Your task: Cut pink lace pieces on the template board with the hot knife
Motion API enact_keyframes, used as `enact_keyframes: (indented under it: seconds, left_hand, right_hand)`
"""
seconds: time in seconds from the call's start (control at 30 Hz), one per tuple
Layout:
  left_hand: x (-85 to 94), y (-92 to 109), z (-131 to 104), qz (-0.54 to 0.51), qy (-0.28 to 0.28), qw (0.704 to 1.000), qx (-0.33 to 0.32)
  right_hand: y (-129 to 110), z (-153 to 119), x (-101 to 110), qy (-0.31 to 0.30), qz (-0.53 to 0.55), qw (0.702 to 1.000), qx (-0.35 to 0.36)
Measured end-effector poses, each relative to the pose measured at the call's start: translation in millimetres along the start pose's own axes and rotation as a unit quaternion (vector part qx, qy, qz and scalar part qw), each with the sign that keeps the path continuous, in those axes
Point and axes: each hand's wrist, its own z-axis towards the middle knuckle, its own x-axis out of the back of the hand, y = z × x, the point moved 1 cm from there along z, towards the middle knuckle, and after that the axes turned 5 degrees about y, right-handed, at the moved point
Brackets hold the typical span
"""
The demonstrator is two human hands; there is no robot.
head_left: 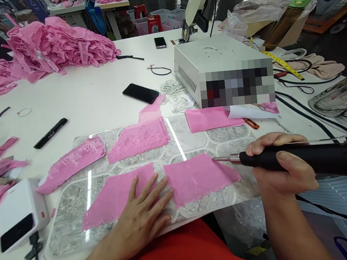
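Head view. A white worktop (94, 92) is carrying a stone-patterned sheet (71, 211) along its near edge. Two pink cloth pieces (118, 195) are lying side by side on the sheet's near half. The left hand (149, 205) is resting open, palm down and fingers spread, over the right side of the left-hand piece, its fingertips pointing toward the worktop's far edge and reaching close to the right-hand piece (196, 180). The right hand (281, 161) is closing around a black-handled tool (324, 159), whose metal tip is pointing left at the sloping edge of the right-hand piece; whether it is pressing on the cloth cannot be told.

Farther from the near edge, a lace piece (140, 139) is lying on the sheet, and another lace strip (73, 161) is crossing the sheet's left border. Folded pink cloth (209, 118) is lying before a grey metal box (212, 51), with an orange cutter (252, 124) just beside it. A black phone (140, 93) is lying left of the box. Toward the worktop's left edge, a marker (50, 133) and a white power bank (21, 212) are lying well apart; a pink heap (59, 45) is filling the far left corner.
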Motion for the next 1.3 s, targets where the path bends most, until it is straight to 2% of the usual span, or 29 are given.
enact_keyframes:
  seconds: [0.53,0.73,1.0,1.3]
  left_hand:
    - [-0.2,0,-1,-0.005,0.007,1.000,0.008]
    - [1.8,5,0,-0.008,0.006,1.000,0.010]
    - [-2.8,11,1,-0.018,0.001,1.000,0.012]
    - [-2.2,10,0,-0.019,-0.006,1.000,0.012]
  right_hand:
    - [1,3,-5,-0.016,-0.008,1.000,0.008]
    - [2,1,-7,0.011,-0.014,1.000,0.016]
    - [12,-12,-24,-0.041,0.008,0.999,-0.007]
    - [17,-15,-31,-0.033,0.005,0.999,-0.011]
